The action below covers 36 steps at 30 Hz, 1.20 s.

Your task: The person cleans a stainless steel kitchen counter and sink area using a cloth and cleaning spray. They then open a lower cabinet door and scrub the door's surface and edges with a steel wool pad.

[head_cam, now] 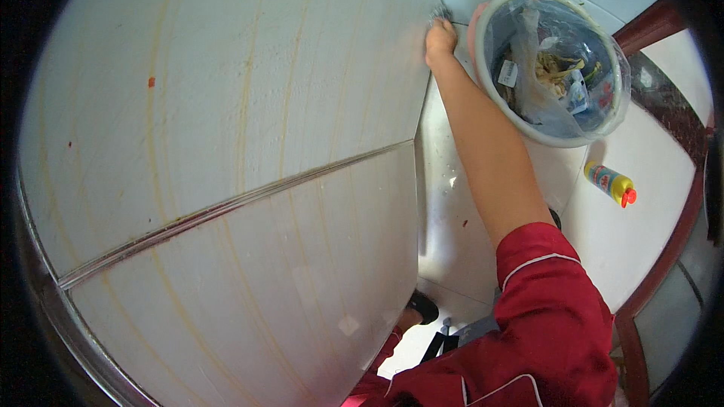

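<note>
My right hand [442,42] reaches far forward and is closed around a metal scouring pad [440,13], mostly covered by the fingers. The pad is pressed into the corner where a glossy white panel [322,90] meets the surface beyond it. Yellowish drip streaks and small red specks mark the panel. A metal trim strip [237,202] crosses it. My left hand is out of view.
Right of my hand stands a round bin [482,51] with a clear plastic liner and food waste inside. A yellow bottle [611,183] with a red cap is on the white tiled floor [633,254]. Dark red edging [659,271] borders the right side. A black shoe [425,306] shows below.
</note>
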{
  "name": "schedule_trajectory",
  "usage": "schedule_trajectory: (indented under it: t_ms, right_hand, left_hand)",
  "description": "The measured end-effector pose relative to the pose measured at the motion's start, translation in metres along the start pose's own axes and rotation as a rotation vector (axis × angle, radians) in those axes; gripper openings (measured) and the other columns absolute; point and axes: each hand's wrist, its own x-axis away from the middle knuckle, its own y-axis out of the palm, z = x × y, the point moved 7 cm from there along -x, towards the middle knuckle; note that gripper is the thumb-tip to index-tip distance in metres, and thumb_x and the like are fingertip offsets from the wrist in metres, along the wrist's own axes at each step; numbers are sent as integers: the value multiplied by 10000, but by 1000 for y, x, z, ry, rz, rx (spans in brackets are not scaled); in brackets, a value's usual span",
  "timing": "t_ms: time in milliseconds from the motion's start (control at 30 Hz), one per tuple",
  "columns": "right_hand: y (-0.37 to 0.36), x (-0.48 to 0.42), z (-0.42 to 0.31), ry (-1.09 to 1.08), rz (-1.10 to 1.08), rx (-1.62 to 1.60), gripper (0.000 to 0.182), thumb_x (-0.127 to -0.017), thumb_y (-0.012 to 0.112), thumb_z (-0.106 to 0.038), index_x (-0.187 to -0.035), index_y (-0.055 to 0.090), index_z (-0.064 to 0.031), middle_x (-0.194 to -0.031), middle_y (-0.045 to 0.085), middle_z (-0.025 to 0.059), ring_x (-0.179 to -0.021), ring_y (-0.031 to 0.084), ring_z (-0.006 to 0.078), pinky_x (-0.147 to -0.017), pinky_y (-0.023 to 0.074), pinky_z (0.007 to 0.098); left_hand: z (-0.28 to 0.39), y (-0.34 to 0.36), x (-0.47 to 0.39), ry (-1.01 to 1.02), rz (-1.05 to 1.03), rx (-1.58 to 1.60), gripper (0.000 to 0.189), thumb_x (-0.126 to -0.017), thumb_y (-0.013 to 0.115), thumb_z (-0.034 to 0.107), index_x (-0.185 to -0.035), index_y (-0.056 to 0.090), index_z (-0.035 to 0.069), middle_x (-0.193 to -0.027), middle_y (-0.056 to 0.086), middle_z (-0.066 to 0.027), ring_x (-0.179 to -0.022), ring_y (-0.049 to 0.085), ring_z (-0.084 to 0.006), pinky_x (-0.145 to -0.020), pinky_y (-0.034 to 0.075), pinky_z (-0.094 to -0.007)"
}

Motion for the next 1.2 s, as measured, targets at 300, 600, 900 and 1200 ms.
schedule_trajectory:
  t_ms: [300,600,900,1200]
  right_hand:
    - [61,233,-245,-1281,-170,-59,236,-737,632,-162,-908,562,-15,-944,540,147,-900,490,322,-814,387,406]
    - [57,89,-206,-491,35,185,213,-768,630,-189,-904,560,-42,-947,553,164,-947,487,351,-825,392,438]
    - [87,160,-287,-846,-33,122,243,-815,592,-235,-919,537,-22,-995,538,163,-955,494,349,-797,411,444]
    - [31,364,-235,-1067,-386,72,342,-738,654,-194,-999,487,-47,-949,531,146,-899,496,337,-759,418,439]
  left_hand:
    - [-6,-10,26,7,-39,-40,727,-903,480,182,-1415,-2,-5,-1440,127,-215,-1320,183,-301,-1055,186,-420]
    - [-5,-11,29,445,28,-552,777,-862,445,62,-1433,-81,87,-1490,-22,-194,-1369,37,-341,-1094,54,-466]
    - [38,4,38,569,57,-563,766,-845,587,311,-1424,160,48,-1476,150,-190,-1348,171,-380,-1084,104,-499]
    - [106,-17,21,905,-278,-1018,594,-759,583,166,-1307,405,21,-1348,426,-177,-1300,329,-363,-1058,220,-553]
